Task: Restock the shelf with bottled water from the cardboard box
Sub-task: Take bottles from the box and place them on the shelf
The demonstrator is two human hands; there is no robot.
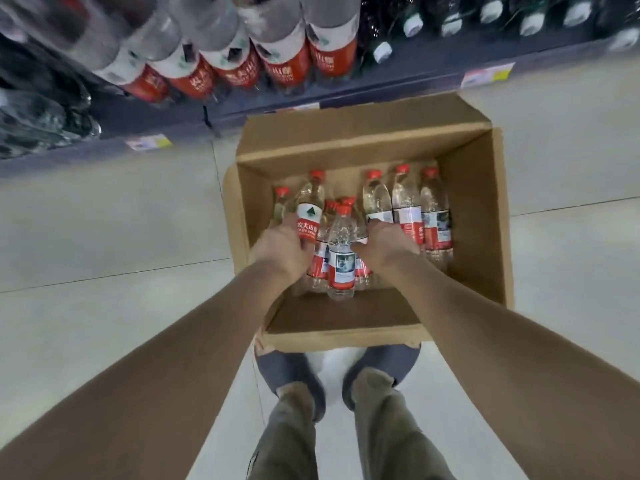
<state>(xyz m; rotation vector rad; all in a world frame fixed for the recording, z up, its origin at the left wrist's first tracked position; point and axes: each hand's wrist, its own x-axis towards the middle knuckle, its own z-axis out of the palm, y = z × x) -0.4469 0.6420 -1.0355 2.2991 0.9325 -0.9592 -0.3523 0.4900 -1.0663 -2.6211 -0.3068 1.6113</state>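
Head view: left hand (280, 247) grips a bottle (310, 209) at its label to lift it from the box (478, 216). Unclear what the right hand (384, 244) holds.

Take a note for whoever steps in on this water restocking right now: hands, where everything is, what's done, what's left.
Left hand: fingers wrapped round a red-label bottle inside the box.
Right hand: on a neighbouring bottle; the grip is hidden.
The box sits open on the floor below the shelf; other bottles stand in it.
Done: the shelf holds a row of matching bottles.
Left: probably shelve these two, then the rest.
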